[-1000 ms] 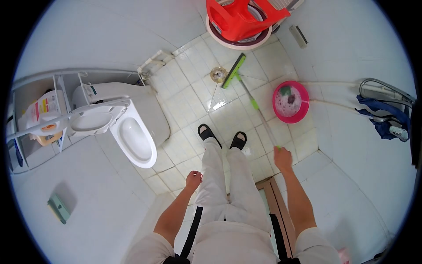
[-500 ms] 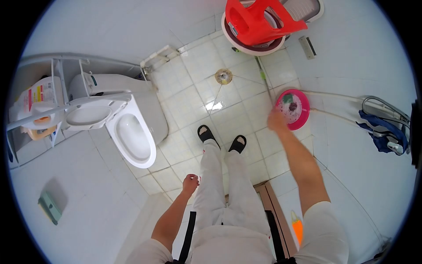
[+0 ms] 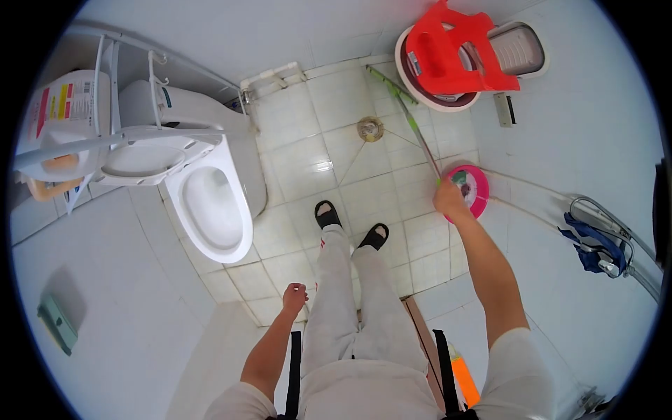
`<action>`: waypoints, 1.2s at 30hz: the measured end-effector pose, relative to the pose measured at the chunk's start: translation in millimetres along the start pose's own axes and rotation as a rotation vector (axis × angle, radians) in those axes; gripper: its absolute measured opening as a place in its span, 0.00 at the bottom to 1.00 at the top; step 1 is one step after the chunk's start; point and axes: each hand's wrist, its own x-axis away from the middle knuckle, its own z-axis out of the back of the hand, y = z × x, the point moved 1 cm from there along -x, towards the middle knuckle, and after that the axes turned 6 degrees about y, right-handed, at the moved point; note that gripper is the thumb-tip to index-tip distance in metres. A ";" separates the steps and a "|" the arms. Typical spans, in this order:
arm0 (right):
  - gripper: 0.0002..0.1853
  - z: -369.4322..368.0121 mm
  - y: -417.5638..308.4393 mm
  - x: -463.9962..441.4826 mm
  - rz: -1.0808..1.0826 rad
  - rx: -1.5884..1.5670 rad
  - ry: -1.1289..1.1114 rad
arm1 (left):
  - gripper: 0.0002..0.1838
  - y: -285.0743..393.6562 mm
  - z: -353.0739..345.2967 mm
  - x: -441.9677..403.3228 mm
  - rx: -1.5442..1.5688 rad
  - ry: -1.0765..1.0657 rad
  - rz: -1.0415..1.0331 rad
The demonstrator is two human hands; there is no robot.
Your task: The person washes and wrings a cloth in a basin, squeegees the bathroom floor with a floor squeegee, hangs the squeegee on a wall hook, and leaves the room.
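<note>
My right hand (image 3: pixel 449 199) grips the end of a long pole that belongs to a floor squeegee (image 3: pixel 414 127) with a green bar-shaped head. That head rests on the tiles near the far wall, just left of the stacked basins. Partly behind my right hand is a pink basin (image 3: pixel 479 190) of sudsy water, with a green item and a dark item in it. My left hand (image 3: pixel 295 297) hangs beside my left leg, its fingers curled and nothing visible in them.
A white toilet (image 3: pixel 241 227) with its lid raised stands left, beside a rack (image 3: pixel 105 77) holding large bottles. A floor drain (image 3: pixel 370 129) lies ahead. A red stool (image 3: pixel 437 52) sits on stacked basins at the far right. A shower hose (image 3: pixel 609 227) hangs on the right wall.
My right hand has drawn the squeegee's pole out, and its green head now shows left of the basins. The view has shifted slightly. My left hand stays low and curled.
</note>
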 end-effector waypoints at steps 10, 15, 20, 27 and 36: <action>0.18 -81.1 -7.9 85.0 -0.061 0.021 -0.173 | 0.13 8.9 31.4 -11.5 0.006 0.031 0.015; 0.18 -20.7 -2.4 151.1 -0.096 0.166 -0.204 | 0.15 9.2 23.9 -10.5 0.020 0.035 0.039; 0.17 -1.7 -21.9 225.3 -0.119 -0.142 -0.299 | 0.13 9.0 12.3 -1.4 0.033 0.000 0.022; 0.18 -103.6 -82.0 131.3 0.242 -0.295 -0.300 | 0.12 15.7 -0.4 21.0 -0.074 0.035 -0.024; 0.18 -72.5 27.9 59.8 0.139 0.003 -0.214 | 0.14 -3.4 -20.5 56.4 -0.104 0.095 -0.033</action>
